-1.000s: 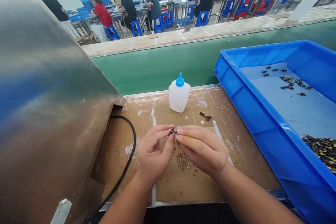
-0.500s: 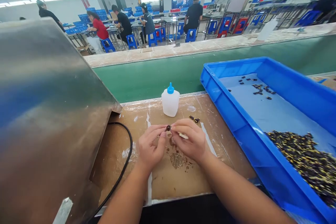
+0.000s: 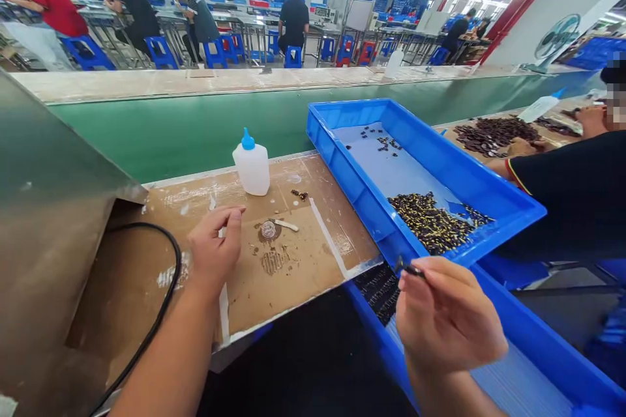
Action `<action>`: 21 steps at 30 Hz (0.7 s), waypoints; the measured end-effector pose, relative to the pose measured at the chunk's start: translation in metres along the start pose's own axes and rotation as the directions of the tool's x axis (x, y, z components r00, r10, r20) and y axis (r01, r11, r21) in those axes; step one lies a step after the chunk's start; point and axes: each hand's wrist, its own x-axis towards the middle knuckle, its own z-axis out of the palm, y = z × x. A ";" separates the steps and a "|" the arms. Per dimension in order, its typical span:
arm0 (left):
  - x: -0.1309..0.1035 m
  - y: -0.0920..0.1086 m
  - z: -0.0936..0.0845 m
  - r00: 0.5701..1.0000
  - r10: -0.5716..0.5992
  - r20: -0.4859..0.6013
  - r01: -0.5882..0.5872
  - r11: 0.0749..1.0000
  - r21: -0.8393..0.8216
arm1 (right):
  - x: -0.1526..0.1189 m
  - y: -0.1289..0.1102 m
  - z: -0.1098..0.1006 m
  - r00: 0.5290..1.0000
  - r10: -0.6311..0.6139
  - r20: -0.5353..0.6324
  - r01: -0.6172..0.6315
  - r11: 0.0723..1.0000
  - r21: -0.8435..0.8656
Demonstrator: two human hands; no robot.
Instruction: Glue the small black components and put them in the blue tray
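My right hand (image 3: 447, 316) pinches a small dark part (image 3: 413, 269) between thumb and fingers, above a lower blue tray (image 3: 518, 365). Dark parts (image 3: 379, 293) lie in rows at that tray's left end. My left hand (image 3: 218, 244) is over the cardboard-covered table, its thumb and fingers closed together with no object showing between them. Beyond it stands a white squeeze bottle (image 3: 252, 169) with a blue cap. On the cardboard lie a pale stick (image 3: 286, 225), a wet brownish blob (image 3: 268, 229) and a few dark-and-yellow pieces (image 3: 299, 195).
A large blue tray (image 3: 342, 163) holds a heap of black-and-yellow pieces (image 3: 430, 221). Left are a metal housing (image 3: 53, 221) and black cable (image 3: 171, 287). A co-worker's arm (image 3: 523, 169) is at right beside a dark heap (image 3: 493, 135). A green strip (image 3: 195, 130) runs behind.
My hands have parted. The right has carried the small dark part right and down, over the lower tray; the left stays over the table. My view has turned right.
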 end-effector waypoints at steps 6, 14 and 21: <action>-0.001 -0.006 0.002 0.996 -0.086 0.009 0.086 0.996 0.022 | -0.019 0.022 0.048 0.864 0.244 0.440 -0.264 0.964 -0.016; 0.001 -0.007 0.000 0.994 -0.110 -0.027 0.111 0.994 0.024 | -0.006 0.053 0.011 0.652 0.495 0.575 -0.628 0.777 0.044; 0.003 -0.014 0.007 0.992 -0.095 -0.084 0.100 0.993 0.062 | -0.044 0.084 -0.105 -0.194 0.650 0.735 -0.755 0.380 -0.535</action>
